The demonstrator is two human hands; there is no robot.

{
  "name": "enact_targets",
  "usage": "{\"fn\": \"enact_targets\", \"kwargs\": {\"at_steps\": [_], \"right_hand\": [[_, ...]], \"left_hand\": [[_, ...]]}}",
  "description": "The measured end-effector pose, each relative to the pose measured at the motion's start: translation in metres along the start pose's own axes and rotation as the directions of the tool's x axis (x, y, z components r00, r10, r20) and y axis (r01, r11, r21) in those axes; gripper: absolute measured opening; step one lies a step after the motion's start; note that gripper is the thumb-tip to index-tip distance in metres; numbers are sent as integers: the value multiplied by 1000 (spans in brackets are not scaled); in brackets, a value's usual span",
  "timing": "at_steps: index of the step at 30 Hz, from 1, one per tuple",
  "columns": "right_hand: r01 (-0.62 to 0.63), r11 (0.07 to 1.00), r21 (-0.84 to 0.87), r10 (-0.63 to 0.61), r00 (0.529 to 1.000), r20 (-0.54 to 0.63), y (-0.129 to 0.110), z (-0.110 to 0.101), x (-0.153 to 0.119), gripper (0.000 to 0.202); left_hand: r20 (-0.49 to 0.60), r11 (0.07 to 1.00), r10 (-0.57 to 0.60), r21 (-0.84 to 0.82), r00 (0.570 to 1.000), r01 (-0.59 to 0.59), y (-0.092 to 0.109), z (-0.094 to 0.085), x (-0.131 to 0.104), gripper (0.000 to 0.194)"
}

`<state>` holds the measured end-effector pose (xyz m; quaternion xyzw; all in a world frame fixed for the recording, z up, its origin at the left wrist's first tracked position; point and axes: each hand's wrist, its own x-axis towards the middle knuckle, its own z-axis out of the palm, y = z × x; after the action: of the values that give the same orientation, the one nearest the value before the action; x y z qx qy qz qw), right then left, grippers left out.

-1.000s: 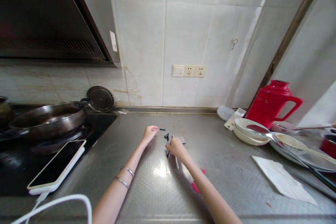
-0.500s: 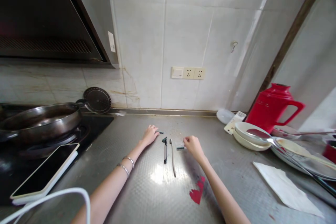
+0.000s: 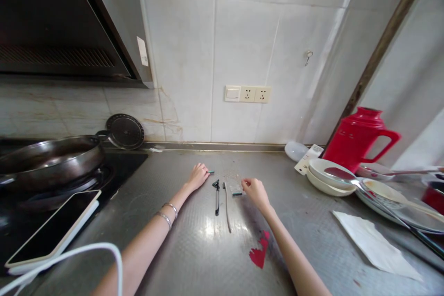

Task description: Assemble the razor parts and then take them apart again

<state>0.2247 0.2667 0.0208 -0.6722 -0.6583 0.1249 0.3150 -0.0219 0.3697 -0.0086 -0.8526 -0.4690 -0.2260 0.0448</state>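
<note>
On the steel counter, my left hand (image 3: 198,176) rests with its fingers closed at one end of a small dark green piece (image 3: 211,172). My right hand (image 3: 255,191) is pinched at the right edge of a clear plastic wrapper (image 3: 236,184), which is hard to make out against the metal. A short dark green strip (image 3: 237,194) lies at the wrapper's near edge. Between the hands, a dark razor (image 3: 217,198) and a thin pale-handled toothbrush (image 3: 227,208) lie lengthwise side by side.
A torn red scrap (image 3: 259,250) lies by my right forearm. Left are a phone (image 3: 55,229), a white cable (image 3: 104,246) and a pan (image 3: 52,159) on the stove. To the right stand bowls (image 3: 326,180), a red thermos (image 3: 357,141) and a white napkin (image 3: 376,245).
The view has shifted slightly. The clear wrapper looks a little more spread out beside my right hand. Both hands stay almost in place, and the razor and toothbrush lie as before.
</note>
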Motion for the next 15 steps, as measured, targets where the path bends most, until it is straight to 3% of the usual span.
{"fn": "enact_targets", "kwargs": {"at_steps": [5, 10, 15], "right_hand": [[123, 990, 63, -120, 992, -48, 5, 1, 5, 32], [290, 947, 137, -289, 957, -31, 6, 3, 7, 31], [379, 902, 207, -384, 923, -20, 5, 4, 5, 23]], "left_hand": [[-96, 995, 25, -91, 995, -34, 13, -9, -2, 19], [-114, 974, 180, -115, 977, -193, 50, -19, -6, 16], [-105, 950, 270, -131, 957, -283, 79, -26, -14, 15]]}}
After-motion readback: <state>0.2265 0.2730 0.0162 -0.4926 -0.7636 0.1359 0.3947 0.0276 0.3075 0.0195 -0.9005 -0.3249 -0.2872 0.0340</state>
